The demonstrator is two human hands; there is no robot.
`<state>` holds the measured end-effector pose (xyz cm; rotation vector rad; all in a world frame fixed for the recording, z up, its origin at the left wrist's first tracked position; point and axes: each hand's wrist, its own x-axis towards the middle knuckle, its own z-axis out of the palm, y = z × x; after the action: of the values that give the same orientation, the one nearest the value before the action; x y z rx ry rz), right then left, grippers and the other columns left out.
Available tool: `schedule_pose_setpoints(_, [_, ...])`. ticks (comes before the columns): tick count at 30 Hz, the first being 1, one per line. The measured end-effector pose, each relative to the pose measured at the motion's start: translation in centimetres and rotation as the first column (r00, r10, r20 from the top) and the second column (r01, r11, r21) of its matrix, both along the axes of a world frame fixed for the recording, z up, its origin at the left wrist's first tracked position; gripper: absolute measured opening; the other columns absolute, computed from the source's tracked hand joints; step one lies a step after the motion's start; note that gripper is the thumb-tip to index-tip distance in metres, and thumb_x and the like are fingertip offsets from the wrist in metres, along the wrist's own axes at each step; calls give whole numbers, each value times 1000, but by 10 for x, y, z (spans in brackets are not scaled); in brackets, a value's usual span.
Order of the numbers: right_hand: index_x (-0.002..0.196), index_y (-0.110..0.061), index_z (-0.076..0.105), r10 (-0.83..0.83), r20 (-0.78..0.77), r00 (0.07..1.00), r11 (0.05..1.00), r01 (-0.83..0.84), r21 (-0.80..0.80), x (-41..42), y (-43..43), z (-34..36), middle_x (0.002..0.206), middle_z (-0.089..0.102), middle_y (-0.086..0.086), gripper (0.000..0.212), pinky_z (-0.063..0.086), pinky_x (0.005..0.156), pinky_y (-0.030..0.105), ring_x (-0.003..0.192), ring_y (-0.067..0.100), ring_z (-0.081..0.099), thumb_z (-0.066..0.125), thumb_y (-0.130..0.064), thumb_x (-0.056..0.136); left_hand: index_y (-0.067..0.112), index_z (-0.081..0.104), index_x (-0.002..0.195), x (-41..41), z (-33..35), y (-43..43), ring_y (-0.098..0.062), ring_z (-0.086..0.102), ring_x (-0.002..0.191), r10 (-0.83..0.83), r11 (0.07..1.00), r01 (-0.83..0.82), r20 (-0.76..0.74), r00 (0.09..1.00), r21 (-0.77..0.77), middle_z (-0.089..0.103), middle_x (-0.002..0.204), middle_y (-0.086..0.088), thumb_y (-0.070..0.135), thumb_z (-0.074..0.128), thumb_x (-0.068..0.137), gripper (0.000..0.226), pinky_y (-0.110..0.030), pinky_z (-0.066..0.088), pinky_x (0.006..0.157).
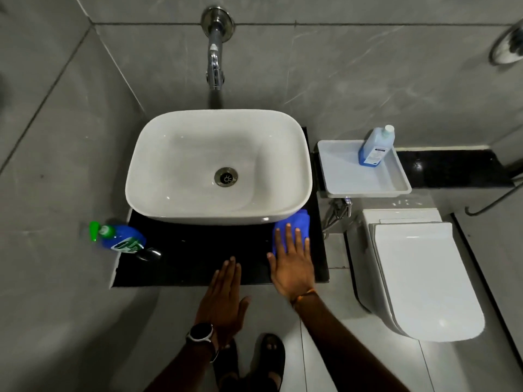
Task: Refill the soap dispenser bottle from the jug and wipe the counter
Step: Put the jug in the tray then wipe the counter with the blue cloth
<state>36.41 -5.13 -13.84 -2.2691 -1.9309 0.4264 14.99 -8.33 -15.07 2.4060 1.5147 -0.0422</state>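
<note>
Here your right hand (291,267) lies flat, fingers spread, on the blue cloth (293,222) at the black surface (198,250) beside the white ceramic basin (158,171). Your left hand (223,295) hovers open, empty. The blue soap dispenser bottle (121,239), apparently upright, stands at the surface's left edge; the blue jug (375,147) stands in the grey tray (353,176).

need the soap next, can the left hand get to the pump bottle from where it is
Probably yes: the left hand is flat and empty at the counter's front edge, and the pump bottle stands at the left end with only bare counter between.
</note>
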Motion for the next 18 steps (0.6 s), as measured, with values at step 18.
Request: schedule_pose_setpoints(18, [160, -25, 28, 372, -12, 928, 928, -372, -1, -26, -42, 0, 169, 20, -3, 79, 23, 124, 51, 157, 28, 16, 53, -16, 86, 8, 4, 155, -102, -2, -3, -23, 0, 153, 75, 997, -76, -28, 997, -16, -1, 165, -9, 61, 28, 94, 84, -39, 7, 123])
